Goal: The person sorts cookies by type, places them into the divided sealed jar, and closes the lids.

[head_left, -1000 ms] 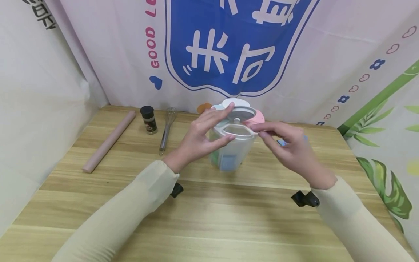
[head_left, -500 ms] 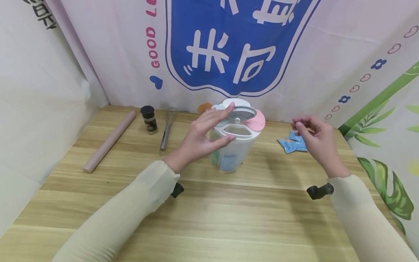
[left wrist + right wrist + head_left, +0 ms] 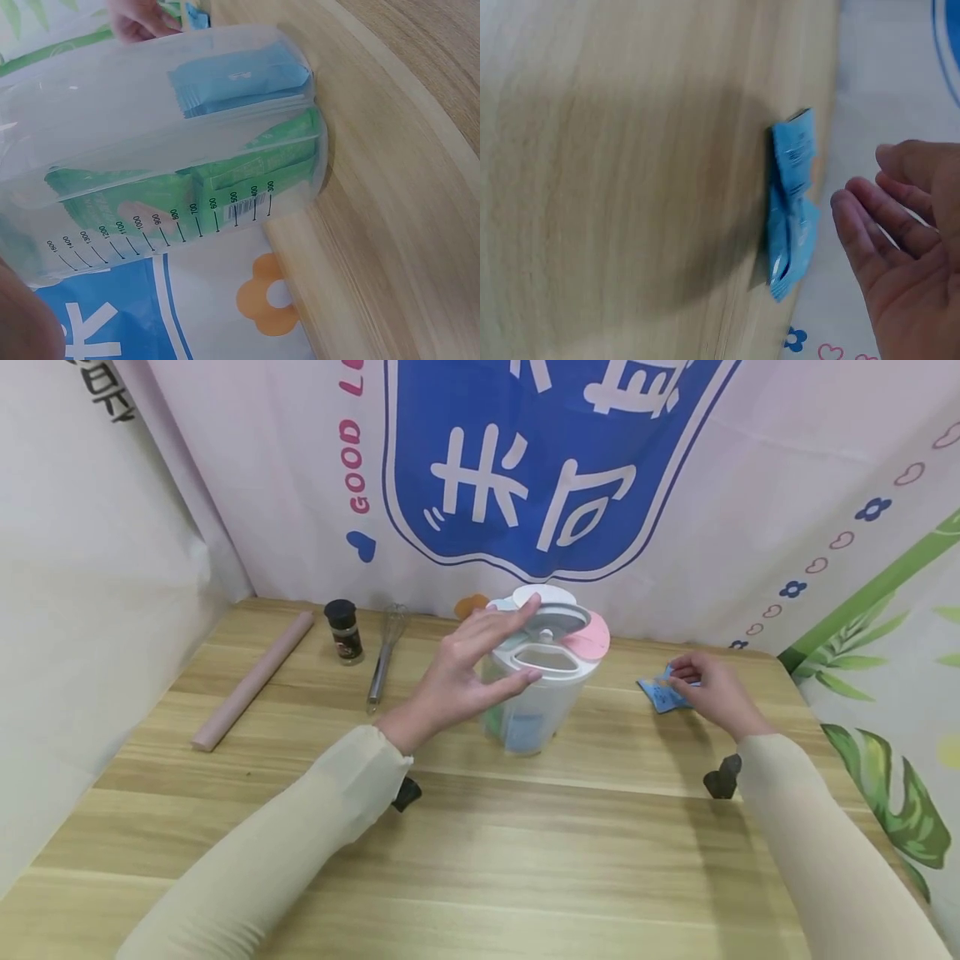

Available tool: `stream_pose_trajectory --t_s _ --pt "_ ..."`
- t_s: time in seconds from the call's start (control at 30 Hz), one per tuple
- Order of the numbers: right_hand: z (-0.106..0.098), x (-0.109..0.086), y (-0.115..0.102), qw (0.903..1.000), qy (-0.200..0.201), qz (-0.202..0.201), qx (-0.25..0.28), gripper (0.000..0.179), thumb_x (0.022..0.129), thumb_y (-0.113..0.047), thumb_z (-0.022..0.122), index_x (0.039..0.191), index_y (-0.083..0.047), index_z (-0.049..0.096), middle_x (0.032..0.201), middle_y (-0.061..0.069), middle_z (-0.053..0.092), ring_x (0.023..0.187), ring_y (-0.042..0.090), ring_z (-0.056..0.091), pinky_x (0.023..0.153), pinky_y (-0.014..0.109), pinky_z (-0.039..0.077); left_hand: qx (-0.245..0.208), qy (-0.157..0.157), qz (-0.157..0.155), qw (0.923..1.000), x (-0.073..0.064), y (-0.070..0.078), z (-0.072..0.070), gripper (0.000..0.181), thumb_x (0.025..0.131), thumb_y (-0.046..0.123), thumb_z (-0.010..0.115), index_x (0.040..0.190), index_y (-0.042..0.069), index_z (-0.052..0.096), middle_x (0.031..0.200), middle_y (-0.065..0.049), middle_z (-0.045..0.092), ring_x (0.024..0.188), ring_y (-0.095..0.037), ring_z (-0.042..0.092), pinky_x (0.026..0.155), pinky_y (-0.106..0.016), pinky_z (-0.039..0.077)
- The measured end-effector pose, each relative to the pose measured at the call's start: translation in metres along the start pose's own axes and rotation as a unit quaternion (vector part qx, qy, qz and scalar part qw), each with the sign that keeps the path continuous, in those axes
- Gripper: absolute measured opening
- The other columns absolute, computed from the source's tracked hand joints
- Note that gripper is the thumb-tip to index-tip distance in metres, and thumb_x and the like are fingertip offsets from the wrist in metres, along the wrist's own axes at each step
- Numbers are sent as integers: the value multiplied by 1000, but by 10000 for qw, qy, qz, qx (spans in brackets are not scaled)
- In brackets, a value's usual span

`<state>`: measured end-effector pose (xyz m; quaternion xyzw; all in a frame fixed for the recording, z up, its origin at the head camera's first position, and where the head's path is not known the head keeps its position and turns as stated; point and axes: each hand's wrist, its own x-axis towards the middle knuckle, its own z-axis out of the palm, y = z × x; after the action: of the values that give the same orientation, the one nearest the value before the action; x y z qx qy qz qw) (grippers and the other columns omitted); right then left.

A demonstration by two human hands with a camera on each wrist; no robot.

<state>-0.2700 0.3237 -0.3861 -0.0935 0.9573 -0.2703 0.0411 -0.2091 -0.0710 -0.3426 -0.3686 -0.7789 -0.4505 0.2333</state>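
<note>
A clear plastic food storage container [image 3: 555,714] with compartments stands upright on the table. Its grey flap [image 3: 561,620] is raised over an opening; the pink flap [image 3: 592,639] is down. My left hand [image 3: 465,672] holds the container by its top, thumb along the front rim and a fingertip at the grey flap. Through the wall, the left wrist view shows a blue packet [image 3: 244,75] and green packets [image 3: 255,161] in separate compartments. My right hand [image 3: 712,689] hovers over small blue packets [image 3: 660,695] on the table; in the right wrist view its fingers are apart from the packets [image 3: 793,157].
Left of the container lie a whisk [image 3: 385,656] and a pinkish rolling pin [image 3: 255,681], with a black-capped seasoning jar [image 3: 345,633] between them. A printed cloth [image 3: 300,485] hangs along the table's back edge [image 3: 675,642].
My right hand has left the container's rim, moved right, and come down to the blue packets. My left hand stays on the container, and the grey flap stays raised.
</note>
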Motion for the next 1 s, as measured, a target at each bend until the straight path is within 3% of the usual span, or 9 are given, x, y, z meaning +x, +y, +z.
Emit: stream_pose_trajectory --t_s 0.23,0.77,1.0 --pt "3 11 6 9982 -504 281 -147 47 107 -19 60 140 13 50 136 38 60 125 50 61 108 61 53 0 -1 15 10000 2 1 -1 76 88 20 85 154 8 50 148 -12 65 142 -27 57 134 -43 28" --pt "19 22 2 9962 -697 285 -428 53 107 -16 58 146 16 44 134 37 59 125 48 59 113 62 48 38 -1 -13 10000 1 0 0 76 89 21 84 155 9 49 148 -11 65 142 -27 57 134 -43 27" --pt "16 22 0 9933 -959 255 -599 46 106 -12 58 142 17 50 126 33 61 114 42 59 101 56 53 37 -5 -25 10000 0 0 0 75 89 21 84 155 9 49 149 -11 64 143 -27 56 134 -43 27"
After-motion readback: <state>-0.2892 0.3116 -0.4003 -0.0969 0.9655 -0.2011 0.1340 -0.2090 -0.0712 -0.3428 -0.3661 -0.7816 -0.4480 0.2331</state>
